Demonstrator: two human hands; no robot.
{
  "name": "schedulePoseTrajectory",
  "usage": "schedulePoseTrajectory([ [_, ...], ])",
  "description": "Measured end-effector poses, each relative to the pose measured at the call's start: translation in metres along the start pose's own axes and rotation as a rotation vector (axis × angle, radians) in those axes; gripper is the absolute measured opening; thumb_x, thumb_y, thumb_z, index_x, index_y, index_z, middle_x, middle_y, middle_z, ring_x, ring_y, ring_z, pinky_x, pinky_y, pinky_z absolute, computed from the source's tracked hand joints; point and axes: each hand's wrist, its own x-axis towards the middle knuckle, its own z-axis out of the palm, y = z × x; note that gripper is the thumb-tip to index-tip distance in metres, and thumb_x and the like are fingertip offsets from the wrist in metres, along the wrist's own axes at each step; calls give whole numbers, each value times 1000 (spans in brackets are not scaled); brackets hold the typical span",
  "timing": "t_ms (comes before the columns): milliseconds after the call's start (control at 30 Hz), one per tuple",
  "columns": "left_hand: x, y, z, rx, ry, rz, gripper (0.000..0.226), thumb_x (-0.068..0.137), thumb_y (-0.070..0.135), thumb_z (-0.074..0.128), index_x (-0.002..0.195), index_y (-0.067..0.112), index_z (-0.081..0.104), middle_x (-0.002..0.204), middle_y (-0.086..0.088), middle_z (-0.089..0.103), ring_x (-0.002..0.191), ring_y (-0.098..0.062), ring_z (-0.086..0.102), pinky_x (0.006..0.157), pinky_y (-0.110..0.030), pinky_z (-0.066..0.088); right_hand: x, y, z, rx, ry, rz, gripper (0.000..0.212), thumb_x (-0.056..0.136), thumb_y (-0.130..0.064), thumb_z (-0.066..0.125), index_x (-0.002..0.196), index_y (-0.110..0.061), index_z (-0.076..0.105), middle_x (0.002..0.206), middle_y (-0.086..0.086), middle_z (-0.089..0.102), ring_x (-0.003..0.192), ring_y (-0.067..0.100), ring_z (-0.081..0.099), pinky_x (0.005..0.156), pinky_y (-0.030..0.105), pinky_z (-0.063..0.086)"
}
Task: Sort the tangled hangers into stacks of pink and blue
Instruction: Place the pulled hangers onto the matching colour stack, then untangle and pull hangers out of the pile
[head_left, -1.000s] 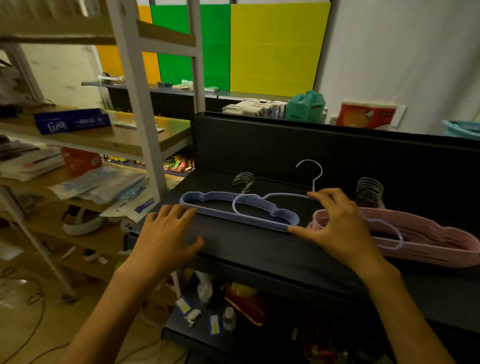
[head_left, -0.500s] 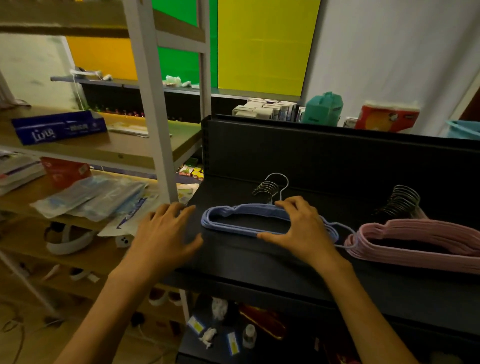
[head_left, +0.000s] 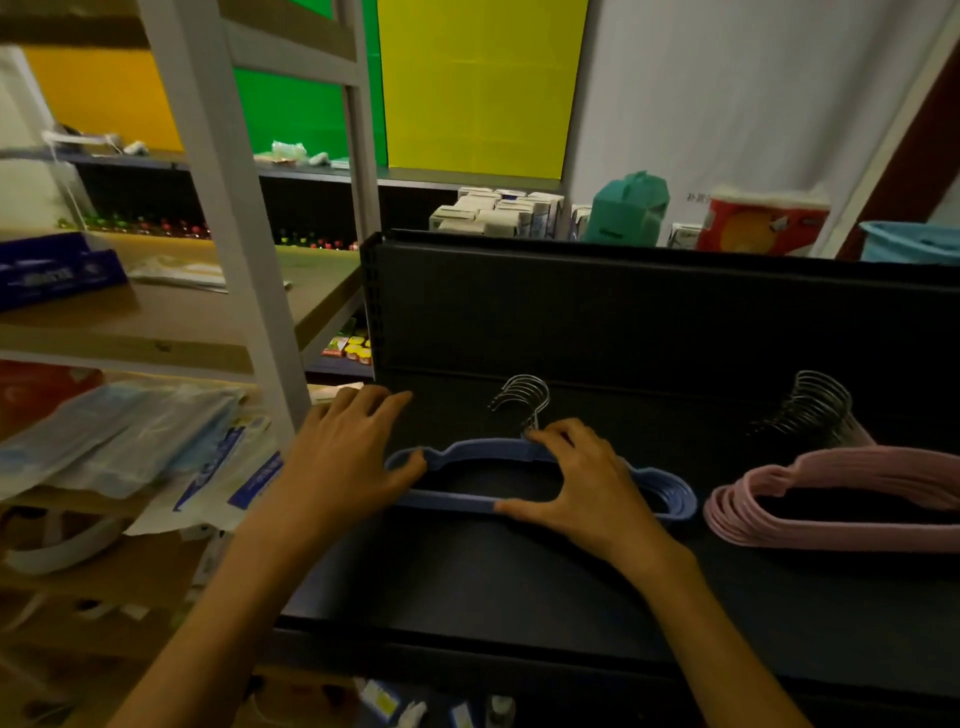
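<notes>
Two hanger stacks lie on the black shelf (head_left: 519, 587): one blue stack (head_left: 670, 496) at centre, one pink stack (head_left: 831, 512) at right. Individual hangers cannot be counted.

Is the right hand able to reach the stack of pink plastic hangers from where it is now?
Probably yes. The right hand rests on the stack of blue plastic hangers, and the stack of pink plastic hangers lies just beside it on the same black shelf, with nothing between them.
</notes>
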Motion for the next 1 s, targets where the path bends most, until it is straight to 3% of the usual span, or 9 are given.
schedulePoseTrajectory([
  [367,0,-5,5,-33,-75,76,72,88,55,50,147,27,22,150,-1,28,137,-21,25,112,-43,28,-7,-4,1,-84,36,26,87,70,-78,52,141,-34,29,144,-6,31,134,14,24,112,36,22],
  [567,-23,3,6,-51,-66,117,71,87,55,51,146,29,23,147,2,30,134,-20,29,110,-40,31,-43,-8,-20,-106,137,117,78,79,-65,55,143,-32,27,149,-7,26,136,13,23,111,31,20],
  [700,-37,25,14,-4,-41,166,71,87,57,48,146,29,23,146,2,31,133,-20,29,109,-39,29,-86,2,-33,-178,230,194,65,85,-53,55,141,-27,34,144,-6,36,132,12,31,111,27,21],
  [1000,-45,116,23,-50,14,385,69,87,60,43,145,27,27,145,0,34,134,-23,28,109,-44,28,-184,46,-80,-336,276,359,59,87,-50,53,139,-24,39,142,-5,41,132,14,32,110,29,21],
])
